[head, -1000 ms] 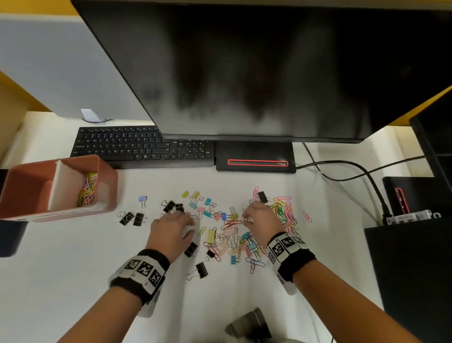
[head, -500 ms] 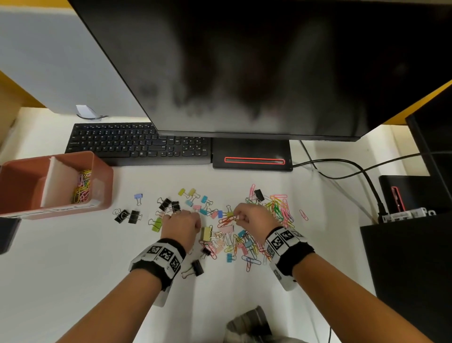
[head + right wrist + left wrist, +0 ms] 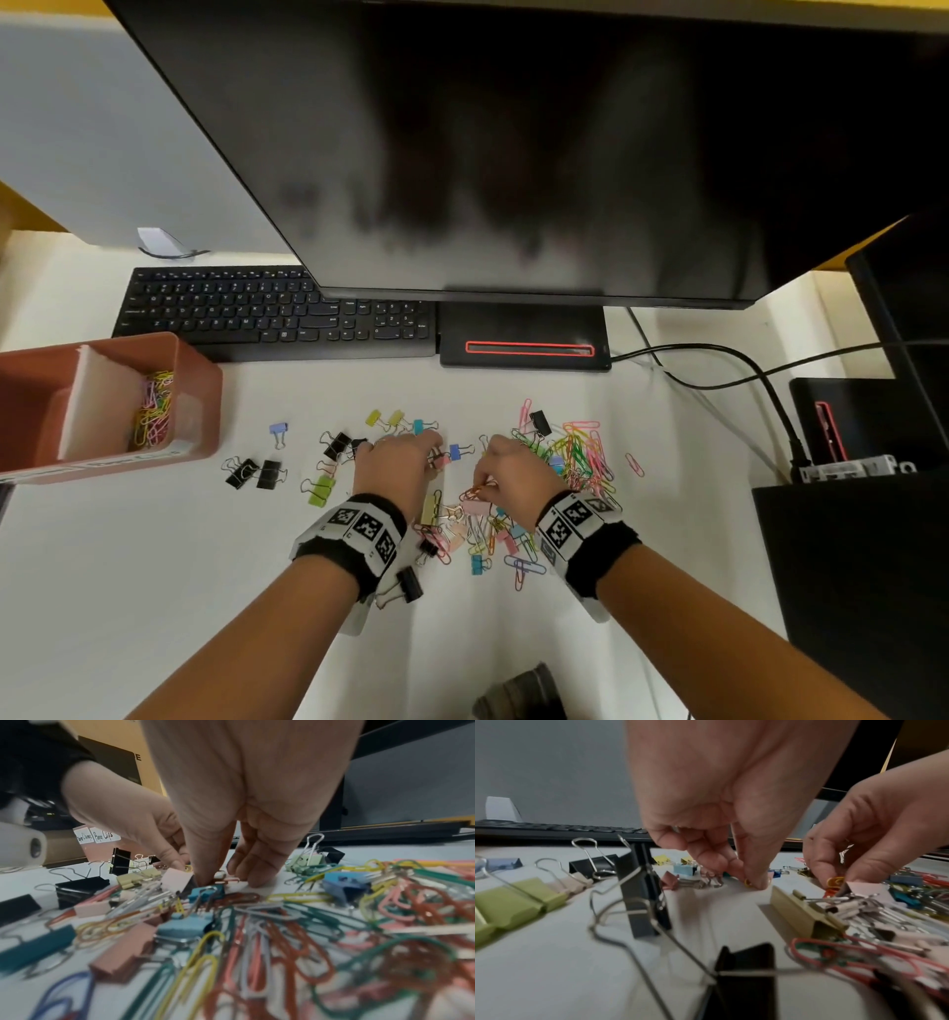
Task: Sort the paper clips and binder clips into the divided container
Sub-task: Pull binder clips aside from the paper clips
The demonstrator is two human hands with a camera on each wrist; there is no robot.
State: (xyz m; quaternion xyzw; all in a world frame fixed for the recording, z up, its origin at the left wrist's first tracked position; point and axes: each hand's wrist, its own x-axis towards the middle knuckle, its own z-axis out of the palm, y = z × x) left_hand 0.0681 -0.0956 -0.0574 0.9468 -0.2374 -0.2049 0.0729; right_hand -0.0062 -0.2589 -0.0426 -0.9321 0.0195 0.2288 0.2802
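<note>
Coloured paper clips (image 3: 583,455) and binder clips (image 3: 321,489) lie scattered on the white desk. My left hand (image 3: 434,452) reaches down into the middle of the pile and pinches a yellow paper clip (image 3: 748,882) against the desk between thumb and fingertips (image 3: 757,880). Just right of it, my right hand (image 3: 480,488) pinches an orange paper clip (image 3: 473,493), also seen in the left wrist view (image 3: 835,881). The terracotta divided container (image 3: 200,370) stands at the left; its right compartment holds paper clips (image 3: 153,411).
A black keyboard (image 3: 277,313) and a monitor base (image 3: 524,334) lie behind the pile, under a large monitor (image 3: 488,154). Cables (image 3: 719,360) run to black boxes (image 3: 847,591) on the right. Black binder clips (image 3: 254,473) lie between the container and my left hand.
My hands have drawn closer together over the middle of the pile. The left one moved right; the right one moved left and now holds an orange clip.
</note>
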